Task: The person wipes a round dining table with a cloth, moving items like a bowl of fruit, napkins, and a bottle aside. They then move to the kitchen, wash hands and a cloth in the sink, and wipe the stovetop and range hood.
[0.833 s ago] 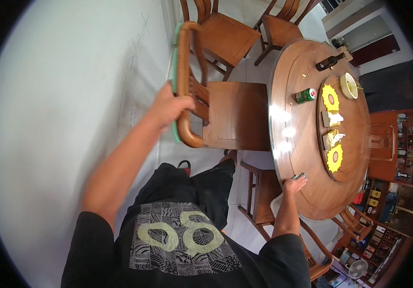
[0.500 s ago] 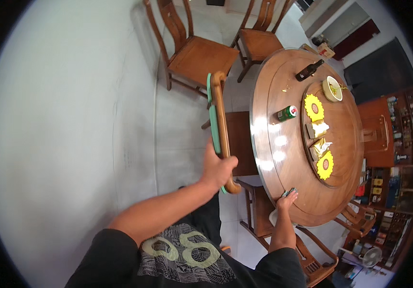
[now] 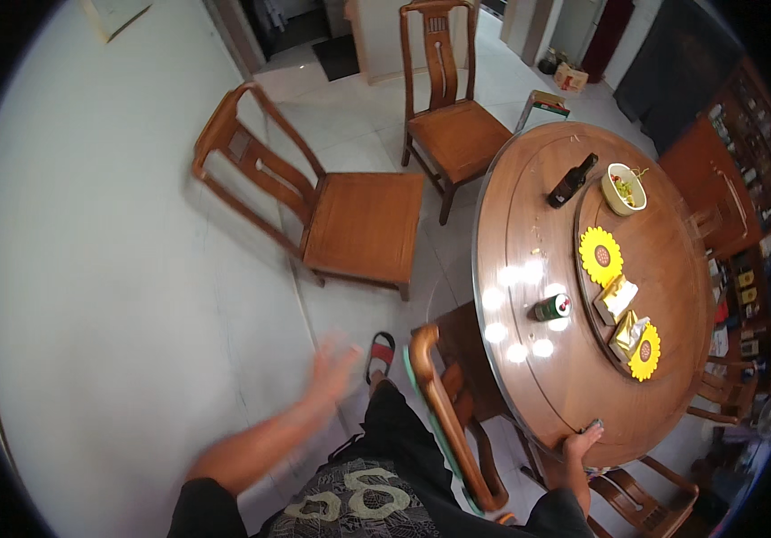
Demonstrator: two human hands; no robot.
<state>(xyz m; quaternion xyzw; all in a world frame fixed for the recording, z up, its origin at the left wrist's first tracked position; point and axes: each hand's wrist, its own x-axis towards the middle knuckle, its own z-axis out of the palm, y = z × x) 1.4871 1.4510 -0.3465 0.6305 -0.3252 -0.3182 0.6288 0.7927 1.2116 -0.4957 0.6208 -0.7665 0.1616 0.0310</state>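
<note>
White wall (image 3: 116,269) fills the left side. Beside it, the person's left hand (image 3: 336,366) hangs in mid-air, blurred, its fingers apparently loosely spread and holding nothing that shows. Beyond it, a wooden side chair (image 3: 365,224) stands well apart from the table. A sandal (image 3: 381,353) with a red band is on the person's foot. Next comes an armchair (image 3: 453,414) with a curved top rail and pale green backing, just beside the person's leg, touched by neither hand as far as can be seen. Farther off is a second side chair (image 3: 459,139).

On the right spreads a round wooden dining table (image 3: 538,386), its surface glossy. It carries scattered crumbs (image 3: 536,252), a green drink can (image 3: 553,308) and a dark glass bottle (image 3: 574,181). At its near edge the right hand (image 3: 583,441) rests nearly flat, fingers extended over a small, dark, folded cloth (image 3: 594,425); how firmly it grips cannot be told. The lazy Susan (image 3: 659,260) bears two sunflower-shaped mats (image 3: 601,256), two gold tissue packets (image 3: 616,298) and a bowl of greens (image 3: 624,190).

The surface looks only partly dealt with: crumbs remain between can and bottle, well apart from the cloth.
</note>
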